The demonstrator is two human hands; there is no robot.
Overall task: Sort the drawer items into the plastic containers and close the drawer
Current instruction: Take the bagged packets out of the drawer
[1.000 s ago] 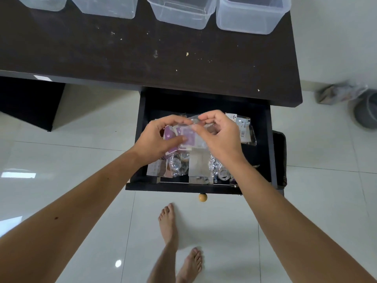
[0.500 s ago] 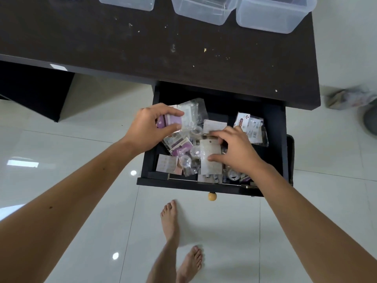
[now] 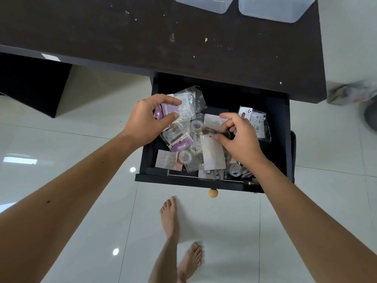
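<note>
Purple-and-clear packets (image 3: 173, 111) are already bunched in your left hand (image 3: 146, 121), probably so you can carry one type together to the plastic containers (image 3: 271, 11) up on the desk (image 3: 142, 37). Your right hand (image 3: 240, 139) is pinching something small and dark in the open drawer (image 3: 279, 139), still stuffed with crinkly bags and tape rolls (image 3: 195, 149).

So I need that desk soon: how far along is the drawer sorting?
Early. Nothing looks sorted: the two containers in view show nothing inside. In hand: the left hand grips purple packets, and the right hand pinches a small dark item, unclear what. Left: the open drawer is full of packets and tape rolls.
</note>
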